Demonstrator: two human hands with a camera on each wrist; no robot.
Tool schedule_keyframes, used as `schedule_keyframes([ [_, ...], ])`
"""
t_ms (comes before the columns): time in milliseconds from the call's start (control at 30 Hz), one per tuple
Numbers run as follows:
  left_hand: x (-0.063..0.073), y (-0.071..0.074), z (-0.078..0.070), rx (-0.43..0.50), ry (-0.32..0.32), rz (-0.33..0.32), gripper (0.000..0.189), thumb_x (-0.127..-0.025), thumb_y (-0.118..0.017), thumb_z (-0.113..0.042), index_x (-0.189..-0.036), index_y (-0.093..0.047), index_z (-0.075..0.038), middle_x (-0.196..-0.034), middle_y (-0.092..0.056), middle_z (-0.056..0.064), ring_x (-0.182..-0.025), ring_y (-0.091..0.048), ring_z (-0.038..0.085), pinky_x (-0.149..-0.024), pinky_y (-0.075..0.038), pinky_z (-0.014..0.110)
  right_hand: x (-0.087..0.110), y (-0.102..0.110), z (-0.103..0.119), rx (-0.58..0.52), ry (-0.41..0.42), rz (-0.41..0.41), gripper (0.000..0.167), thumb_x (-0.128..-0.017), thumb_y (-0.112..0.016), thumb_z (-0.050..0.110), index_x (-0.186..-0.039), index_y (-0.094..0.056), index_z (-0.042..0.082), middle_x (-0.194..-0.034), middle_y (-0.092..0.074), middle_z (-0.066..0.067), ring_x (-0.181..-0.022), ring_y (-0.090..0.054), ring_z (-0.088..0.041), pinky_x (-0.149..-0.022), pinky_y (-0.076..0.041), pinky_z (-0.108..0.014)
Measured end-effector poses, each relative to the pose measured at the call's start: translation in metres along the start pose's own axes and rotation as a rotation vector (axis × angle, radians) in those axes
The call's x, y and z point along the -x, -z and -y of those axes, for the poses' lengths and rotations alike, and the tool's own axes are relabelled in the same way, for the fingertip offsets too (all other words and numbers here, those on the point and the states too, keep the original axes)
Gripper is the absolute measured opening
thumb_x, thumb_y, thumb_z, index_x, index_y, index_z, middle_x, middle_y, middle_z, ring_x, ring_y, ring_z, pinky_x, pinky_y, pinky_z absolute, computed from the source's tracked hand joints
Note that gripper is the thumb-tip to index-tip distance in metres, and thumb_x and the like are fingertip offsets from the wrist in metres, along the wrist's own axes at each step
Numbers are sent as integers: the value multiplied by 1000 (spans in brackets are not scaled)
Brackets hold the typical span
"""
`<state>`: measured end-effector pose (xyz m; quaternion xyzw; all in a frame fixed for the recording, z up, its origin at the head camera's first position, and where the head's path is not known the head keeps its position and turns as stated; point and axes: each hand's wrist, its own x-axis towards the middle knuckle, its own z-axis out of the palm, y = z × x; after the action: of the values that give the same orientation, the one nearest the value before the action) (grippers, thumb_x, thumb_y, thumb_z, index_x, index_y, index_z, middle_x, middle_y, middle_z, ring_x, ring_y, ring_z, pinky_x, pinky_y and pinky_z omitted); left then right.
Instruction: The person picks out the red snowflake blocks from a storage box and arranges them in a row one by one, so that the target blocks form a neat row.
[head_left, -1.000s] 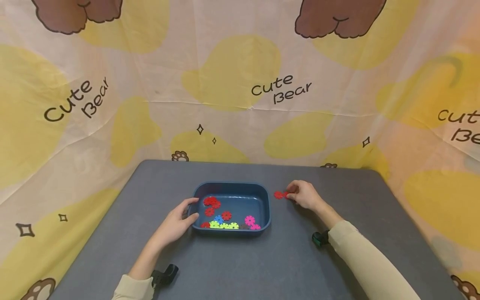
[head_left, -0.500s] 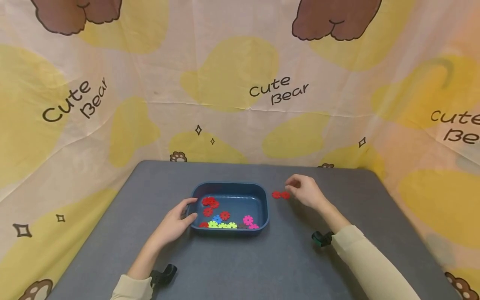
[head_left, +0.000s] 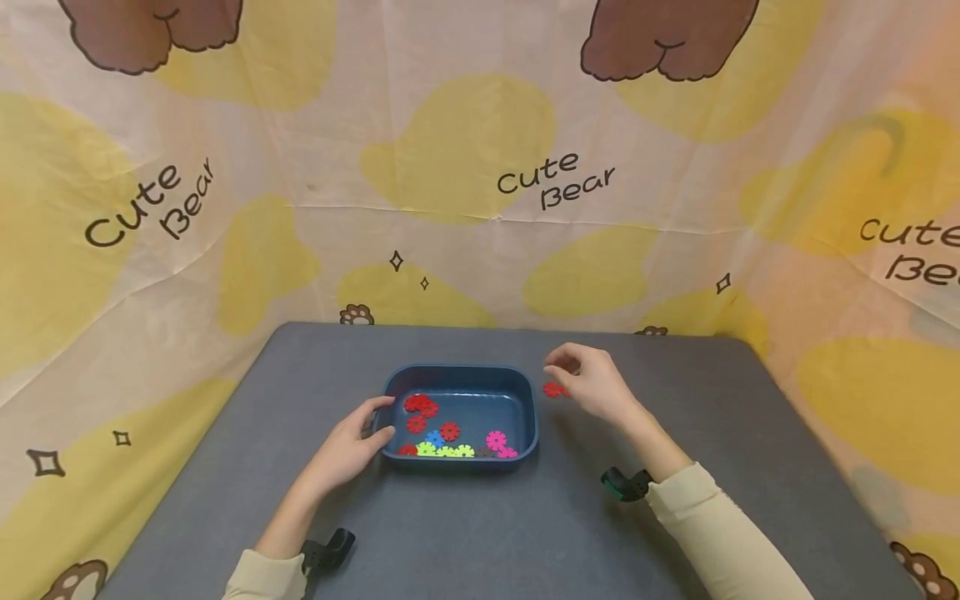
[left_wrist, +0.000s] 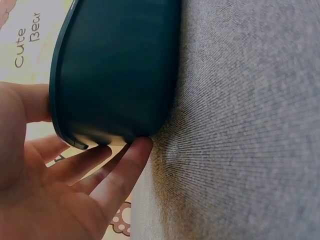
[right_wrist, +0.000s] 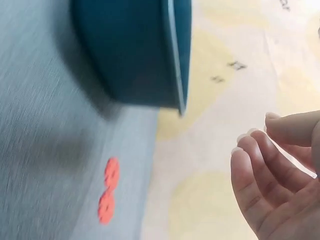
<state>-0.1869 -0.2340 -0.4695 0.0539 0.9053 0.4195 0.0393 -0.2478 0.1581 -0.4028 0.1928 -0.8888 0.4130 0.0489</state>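
Left hand (head_left: 351,444): gripped blue tub (head_left: 480,408).
Right hand (head_left: 595,385): hovered, fingers loosely bent.
Red discs (right_wrist: 108,196): lay nearby, apparently linked.

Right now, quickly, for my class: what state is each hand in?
Left hand: holding the bin by one end.
Right hand: open, loosely curled, holding nothing.

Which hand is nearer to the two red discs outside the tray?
Right. The right hand is raised near the two red discs; the left hand holds the tray at its opposite end.
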Motion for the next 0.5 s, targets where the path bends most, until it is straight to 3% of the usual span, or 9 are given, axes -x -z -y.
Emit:
schedule_keyframes([
  [267,2,-1,-1,12,7,2,52,-101,-61,-20,-150,-45,-13,-156,-39,23,-137,-43,52,-107,-40,64,-3,-24,24,-28,61,27,13,-94,-74,15,-105,-73,9,-92,-72,2,-80,-65,-15,-72,-56,-35],
  [500,1,-1,0,5,8,-1,52,-101,-62,-22,-150,-46,-14,-157,-40,22,-136,-44,52,-107,-40,64,-7,-47,36,-41,92,99,14,-94,-74,15,-107,-73,10,-92,-70,5,-79,-63,-11,-71,-55,-31],
])
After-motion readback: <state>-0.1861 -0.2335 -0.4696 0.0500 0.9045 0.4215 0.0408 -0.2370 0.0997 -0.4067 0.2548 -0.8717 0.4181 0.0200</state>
